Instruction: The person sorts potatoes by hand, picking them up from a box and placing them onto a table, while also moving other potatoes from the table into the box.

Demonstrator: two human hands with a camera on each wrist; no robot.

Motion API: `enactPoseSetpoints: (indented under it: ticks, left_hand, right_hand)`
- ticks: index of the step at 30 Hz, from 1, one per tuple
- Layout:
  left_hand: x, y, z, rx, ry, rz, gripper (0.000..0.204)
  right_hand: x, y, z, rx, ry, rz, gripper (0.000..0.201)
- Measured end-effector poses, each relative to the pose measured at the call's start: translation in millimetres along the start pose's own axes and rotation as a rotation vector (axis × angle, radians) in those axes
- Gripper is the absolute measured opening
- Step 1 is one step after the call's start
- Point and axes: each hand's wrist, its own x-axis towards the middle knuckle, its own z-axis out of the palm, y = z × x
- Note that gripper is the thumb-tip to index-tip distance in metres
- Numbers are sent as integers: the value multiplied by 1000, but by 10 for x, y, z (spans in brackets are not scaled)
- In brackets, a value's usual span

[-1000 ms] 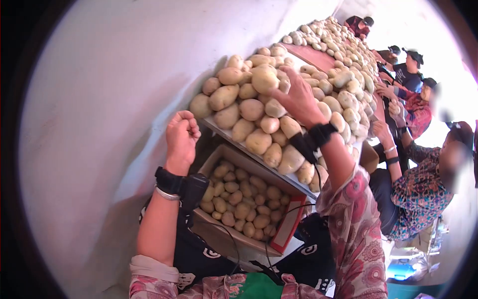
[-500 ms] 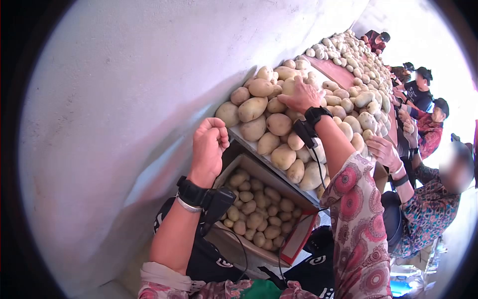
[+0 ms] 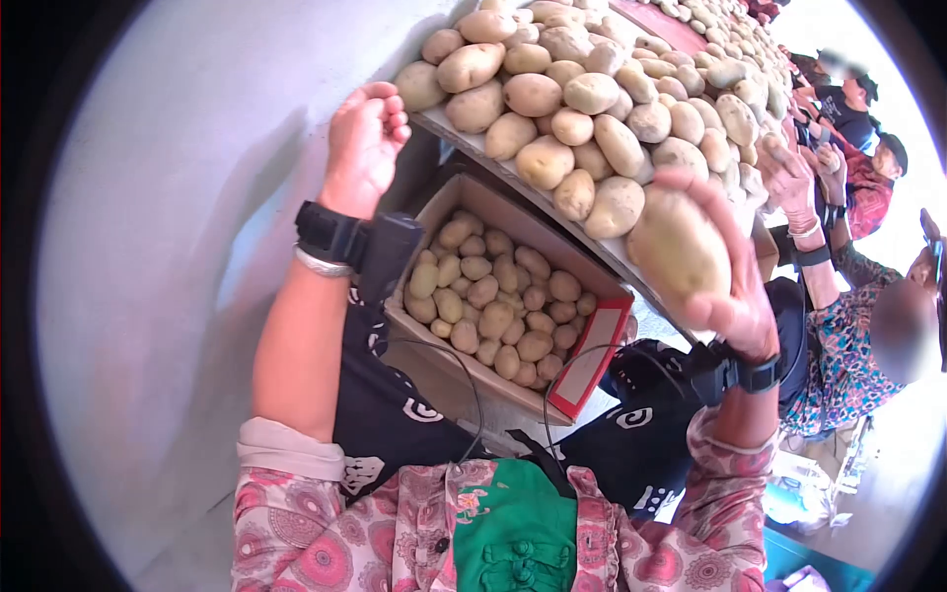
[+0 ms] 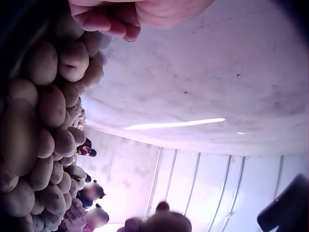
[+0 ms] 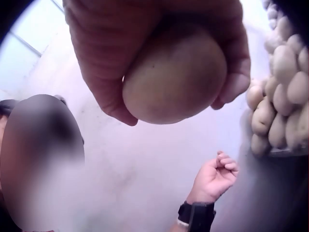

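My right hand (image 3: 745, 296) grips a large pale potato (image 3: 681, 247) between thumb and fingers, off the front edge of the potato pile. The right wrist view shows the same potato (image 5: 174, 79) close up, its upper end hidden by the hand. To the left, my left hand (image 3: 363, 143) is raised beside the wall with its fingers loosely curled and nothing in them; the palm shows. Loose potatoes (image 3: 577, 123) are heaped on the table beyond both hands. Below the table edge, an open cardboard box (image 3: 464, 380) with a red-edged flap holds many smaller potatoes (image 3: 493, 316).
A pale wall (image 3: 187, 197) runs along the left. On the right, a person in a patterned shirt (image 3: 848, 355) sits close, with a hand (image 3: 789, 187) at the pile's edge. Several people sit farther along the table. Thin cables (image 3: 473, 395) hang from my wrists.
My right hand has come off the heap, back towards me and to the right, now with a large potato in its grip. The left hand stays raised and loosely curled; the head view has shifted.
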Motion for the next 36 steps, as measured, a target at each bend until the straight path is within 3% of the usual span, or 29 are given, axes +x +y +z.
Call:
enactPoseSetpoints:
  ticks: [5,10,12,15,18,24,26,28,30,32,34,36]
  left_hand:
    - [124,-35,-150,70,24,-10,16]
    - [166,-17,-193,102,37,-26,16]
    - [179,-2,-138,94,48,27,17]
    - [113,-23,-78,118,28,13,15]
    - [59,-36,6,113,10,17,15]
    - [9,-91,60,105,18,38,16]
    - [-13,-108,80,195,5,55,16]
    - [-20,-172,140,293,-69,64,16]
    - [-43,-359,341,717,-85,303,19]
    - [-200,-393,669,1167,-233,611,35]
    - [-238,-527,893,1187,-417,757,49]
    - [-197,-708,1039,1173,-518,761,58]
  right_hand:
    - [-182,685,-126,55,-207,223,68]
    - [-129,1315,111,-234,-297,229,60]
    - [-140,1605,173,-470,-301,29,58]
    - [-192,1673,187,-653,-319,27,67]
    - [-221,1769,250,-892,-115,-152,54]
    - [-133,1642,280,-696,-91,-83,44]
    - [-98,1620,313,-678,-131,-55,45]
    - [-97,1624,316,-625,-289,-16,43]
    - [-128,1616,348,-617,-271,-43,42]
    - [-146,1613,383,-657,-252,-131,33]
    - [-196,1618,393,-649,-245,-129,31]
    - [-223,1616,415,-638,-241,-133,29]
